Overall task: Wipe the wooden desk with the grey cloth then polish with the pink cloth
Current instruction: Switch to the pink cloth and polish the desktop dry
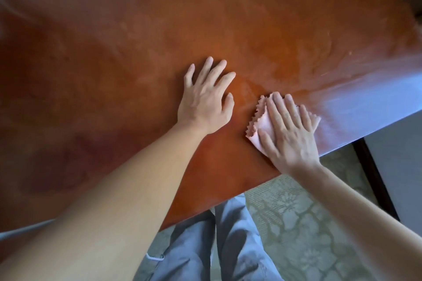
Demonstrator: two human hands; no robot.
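The pink cloth (262, 124) with its zigzag edge is lying flat on the wooden desk (114, 52) near the front edge, and the right hand (288, 132) is pressing down on it with straight fingers laid over the top, not curled round it. Just to the left, the left hand (206, 100) rests palm-down on the bare wood, fingers spread and holding nothing, arm stretched out long across the desktop. Below the edge you can see grey trousers (228, 246) and a patterned carpet (308, 223)
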